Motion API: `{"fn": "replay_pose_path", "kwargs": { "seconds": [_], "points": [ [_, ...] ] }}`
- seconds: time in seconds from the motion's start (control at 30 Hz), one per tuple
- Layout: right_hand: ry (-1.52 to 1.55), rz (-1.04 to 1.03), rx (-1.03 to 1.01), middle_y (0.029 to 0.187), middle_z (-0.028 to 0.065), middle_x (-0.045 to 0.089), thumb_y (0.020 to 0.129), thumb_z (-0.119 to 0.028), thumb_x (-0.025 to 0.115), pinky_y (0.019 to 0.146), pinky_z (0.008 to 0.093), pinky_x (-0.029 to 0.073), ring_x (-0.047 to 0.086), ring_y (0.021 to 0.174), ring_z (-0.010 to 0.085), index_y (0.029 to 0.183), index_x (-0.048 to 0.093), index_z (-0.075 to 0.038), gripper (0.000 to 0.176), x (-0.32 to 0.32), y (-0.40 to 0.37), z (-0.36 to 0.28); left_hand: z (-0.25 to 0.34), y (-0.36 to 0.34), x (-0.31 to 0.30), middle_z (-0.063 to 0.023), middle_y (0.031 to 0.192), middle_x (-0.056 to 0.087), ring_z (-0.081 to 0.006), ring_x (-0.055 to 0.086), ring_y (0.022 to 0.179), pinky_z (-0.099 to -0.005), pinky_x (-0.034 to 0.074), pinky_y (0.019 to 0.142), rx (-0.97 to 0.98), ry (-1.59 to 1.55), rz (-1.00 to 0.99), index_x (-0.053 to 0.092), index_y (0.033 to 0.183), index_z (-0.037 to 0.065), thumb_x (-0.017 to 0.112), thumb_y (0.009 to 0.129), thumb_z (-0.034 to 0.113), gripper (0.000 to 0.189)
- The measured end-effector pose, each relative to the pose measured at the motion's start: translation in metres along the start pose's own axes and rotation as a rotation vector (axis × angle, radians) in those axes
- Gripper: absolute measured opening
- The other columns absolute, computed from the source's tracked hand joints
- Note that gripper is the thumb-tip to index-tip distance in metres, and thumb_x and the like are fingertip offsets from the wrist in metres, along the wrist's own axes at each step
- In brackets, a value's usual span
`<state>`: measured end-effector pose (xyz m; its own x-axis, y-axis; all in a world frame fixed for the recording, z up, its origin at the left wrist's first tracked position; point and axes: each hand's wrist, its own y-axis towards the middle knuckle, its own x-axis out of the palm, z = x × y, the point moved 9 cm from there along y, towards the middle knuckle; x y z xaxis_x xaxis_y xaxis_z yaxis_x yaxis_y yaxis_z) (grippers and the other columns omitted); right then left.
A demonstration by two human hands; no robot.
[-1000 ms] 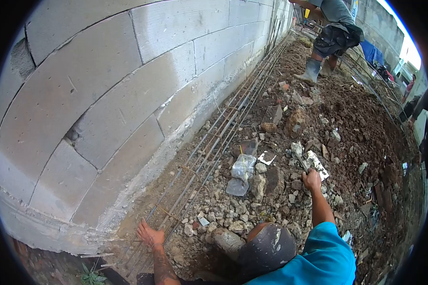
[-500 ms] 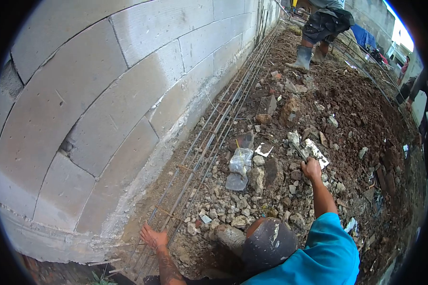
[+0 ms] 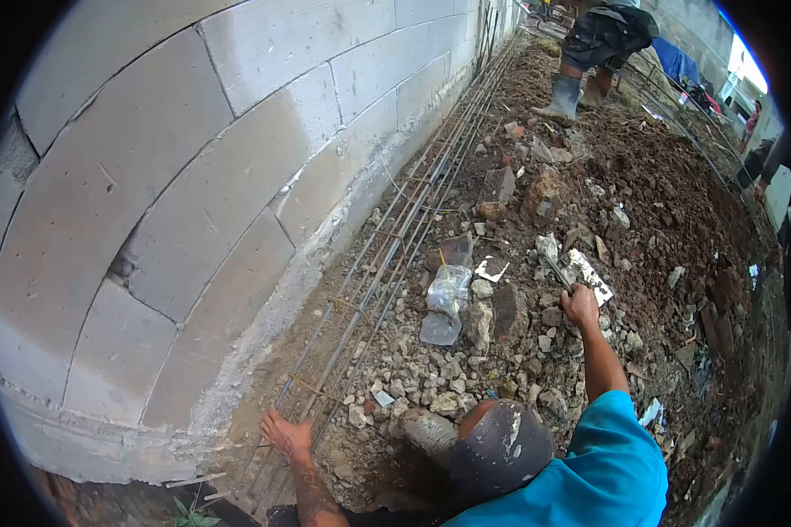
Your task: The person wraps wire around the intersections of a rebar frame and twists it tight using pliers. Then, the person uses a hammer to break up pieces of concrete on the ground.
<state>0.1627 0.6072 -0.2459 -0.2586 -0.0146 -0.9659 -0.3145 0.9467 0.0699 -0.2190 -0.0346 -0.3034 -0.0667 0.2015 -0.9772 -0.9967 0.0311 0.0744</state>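
Note:
My left hand [image 3: 287, 435] lies with fingers apart on the long rebar cage [image 3: 358, 303] beside the block wall. Out to the right, my right hand [image 3: 580, 306] is closed around a slim grey metal tool [image 3: 557, 272], whose exact kind I cannot tell. The tool points forward over the rubble, next to a dirty white flat piece [image 3: 591, 277]. Between my arms show a dark, paint-speckled knee [image 3: 504, 450] and my blue sleeve [image 3: 611, 465]. A clear plastic bag [image 3: 446, 303] lies on the stones between the cage and my right hand.
A grey block wall [image 3: 193, 176] runs along the left. Broken stones [image 3: 444, 402] and loose brown soil [image 3: 668, 220] cover the ground. Ahead, another person in rubber boots [image 3: 564, 97] bends over. More bars [image 3: 677, 127] run along the right, near a blue tarp [image 3: 677, 61].
The view has shifted very slightly. My left hand keeps its place on the rebar, and my right hand still grips the tool. The person ahead leans a little lower.

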Motion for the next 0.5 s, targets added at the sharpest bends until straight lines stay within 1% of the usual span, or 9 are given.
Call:
{"fn": "replay_pose_path", "kwargs": {
  "seconds": [0.23,0.33,0.5],
  "points": [
    [0.005,-0.026,0.015,0.093,0.0261,0.064,0.081,-0.034,0.061,0.084,0.0459,0.047,0.061,0.093,0.0400,0.098,0.064,0.002,0.041,-0.0018,-0.0015,-0.0030,-0.0005,0.0006,0.0016,-0.0139,0.125,0.048,-0.0335,0.044,0.116,-0.0444,0.027,0.107,-0.019,-0.005,-0.042,0.045,0.126,0.004,0.083,0.055,0.027,0.084],
    [0.017,0.020,0.011,0.094,0.0258,0.065,0.080,-0.034,0.061,0.085,0.0456,0.047,0.061,0.093,0.0398,0.100,0.064,0.002,0.042,-0.0014,-0.0018,-0.0008,-0.0008,0.0005,0.0020,-0.0137,0.125,0.048,-0.0336,0.044,0.116,-0.0448,0.026,0.107,-0.012,0.016,-0.016,0.045,0.126,0.004,0.083,0.056,0.027,0.083],
    [0.010,-0.002,0.012,0.095,0.0257,0.065,0.081,-0.034,0.060,0.086,0.0453,0.047,0.061,0.094,0.0396,0.103,0.064,0.002,0.043,0.0003,-0.0008,-0.0003,-0.0004,0.0005,0.0017,-0.0135,0.125,0.048,-0.0332,0.043,0.117,-0.0446,0.026,0.108,-0.010,0.005,-0.018,0.044,0.127,0.004,0.083,0.056,0.027,0.083]
  ]
}}
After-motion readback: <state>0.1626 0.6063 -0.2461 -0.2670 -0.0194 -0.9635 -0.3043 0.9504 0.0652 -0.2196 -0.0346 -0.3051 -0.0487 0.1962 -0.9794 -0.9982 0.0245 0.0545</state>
